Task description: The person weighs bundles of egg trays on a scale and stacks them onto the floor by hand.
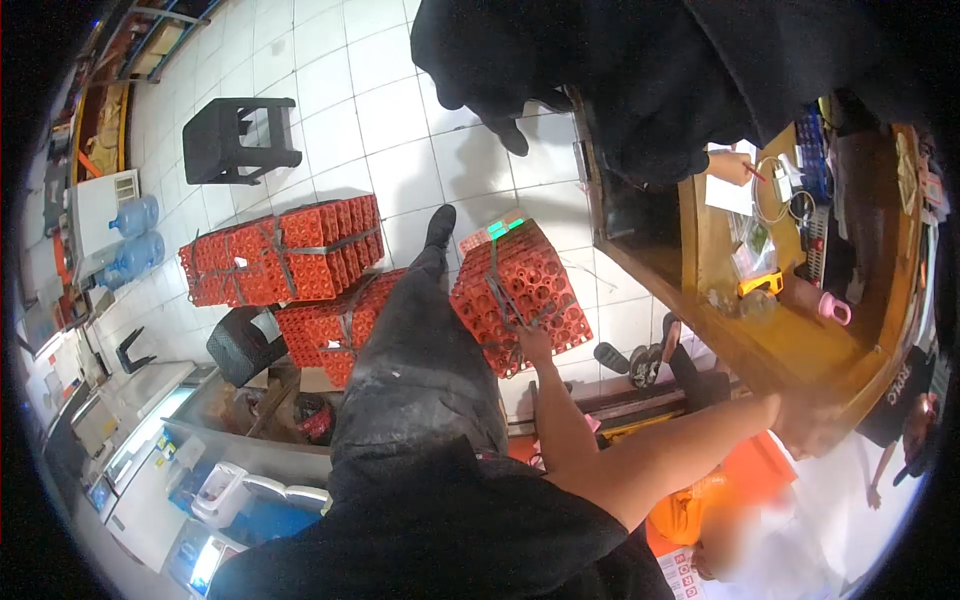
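My left hand (535, 342) is closed round a dark strap at the lower edge of a strapped bundle of red perforated crates or trays (520, 285), which rests on the tiles. Green tape marks the bundle's far end. My right hand (808, 420) is stretched out to the right, near the front corner of the wooden desk (735, 345); it is too blurred to show its fingers. Two more strapped red stacks (285, 252) (350, 320) lie left of my leg.
Across the desk, a person in black (640, 80) holds a red pen over paper (730, 190). A black stool (240, 140) stands upper left. Another person in orange (690, 510) is lower right. Sandals (640, 365) and a person's feet are beyond the bundle.
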